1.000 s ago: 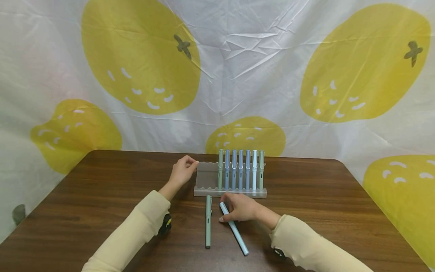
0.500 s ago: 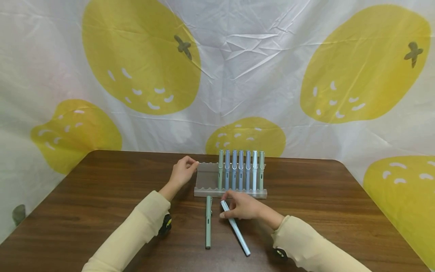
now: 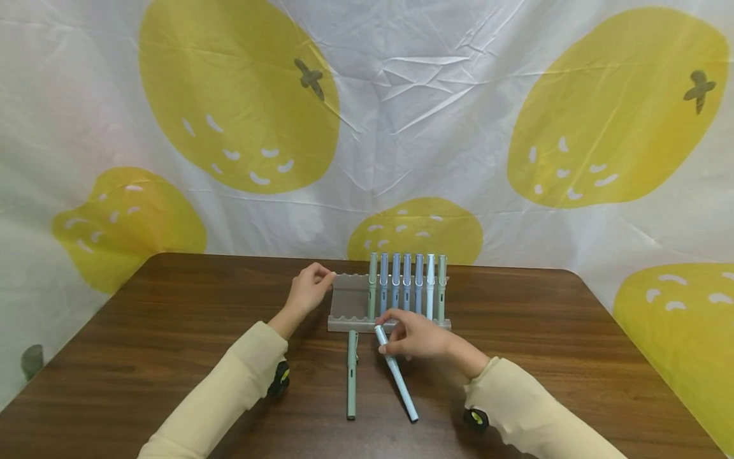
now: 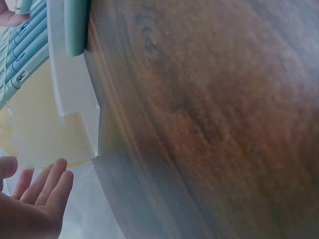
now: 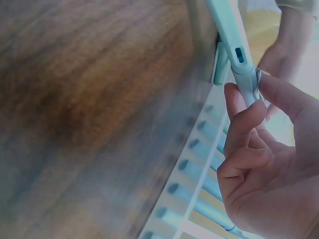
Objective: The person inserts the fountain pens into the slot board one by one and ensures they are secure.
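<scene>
A clear pen rack [image 3: 350, 299] stands on the table with several green, blue and pale blue pens [image 3: 406, 287] upright in its right part. My left hand [image 3: 308, 288] pinches the rack's upper left corner; the left wrist view shows that hand [image 4: 37, 204] beside the rack's end, its outer fingers fairly straight. In front of the rack, my right hand [image 3: 417, 336] pinches a pale blue pen [image 3: 399, 382] near its clip end between thumb and fingers, and the pen slants with its cap end raised. A green pen [image 3: 352, 376] lies to its left, pointing at the rack.
The dark wooden table [image 3: 189, 338] reaches back to a white cloth [image 3: 413, 146] printed with yellow fruit. Vacant slots [image 3: 348, 317] show at the rack's left. Both sleeved forearms come in from the front.
My right hand has lifted the pale blue pen's cap end and moved it slightly up toward the rack. The left hand has stayed at the rack's corner.
</scene>
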### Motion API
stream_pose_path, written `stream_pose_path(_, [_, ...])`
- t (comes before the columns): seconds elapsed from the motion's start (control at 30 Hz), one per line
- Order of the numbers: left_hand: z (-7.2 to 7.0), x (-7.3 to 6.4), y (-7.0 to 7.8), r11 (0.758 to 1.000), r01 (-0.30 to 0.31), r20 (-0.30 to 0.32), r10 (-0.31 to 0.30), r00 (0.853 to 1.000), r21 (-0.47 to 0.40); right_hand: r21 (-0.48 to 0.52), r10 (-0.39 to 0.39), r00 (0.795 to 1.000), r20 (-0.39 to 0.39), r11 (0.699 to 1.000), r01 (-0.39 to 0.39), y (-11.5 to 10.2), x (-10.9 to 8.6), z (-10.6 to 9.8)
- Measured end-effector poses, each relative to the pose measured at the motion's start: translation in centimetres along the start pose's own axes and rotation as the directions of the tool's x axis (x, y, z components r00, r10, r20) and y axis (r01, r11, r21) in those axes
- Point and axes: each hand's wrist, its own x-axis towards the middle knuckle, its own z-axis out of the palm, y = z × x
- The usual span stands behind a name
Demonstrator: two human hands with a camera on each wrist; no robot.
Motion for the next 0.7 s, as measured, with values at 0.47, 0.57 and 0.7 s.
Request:
stream_pose_path(0.47, [0.1,0.0,-0.1,1.000,0.011,0.001,-0.011,1.000,-0.009,-0.084,-0.072,0.983,-0.170,0.995,0.058,-0.6,0.3,-1.1])
stream_pose_path(0.57, [0.1,0.1,-0.2,1.000,0.005,-0.007,-0.005,1.000,-0.006,-0.085,-0.075,0.973,-0.218,0.995,0.057,-0.7,0.5,-1.1])
stream_pose_path(0.7, [0.1,0.2,-0.3,1.000,-0.003,-0.017,0.003,1.000,0.001,-0.074,-0.079,0.957,-0.278,0.995,0.060,-0.9,0.8,-1.2])
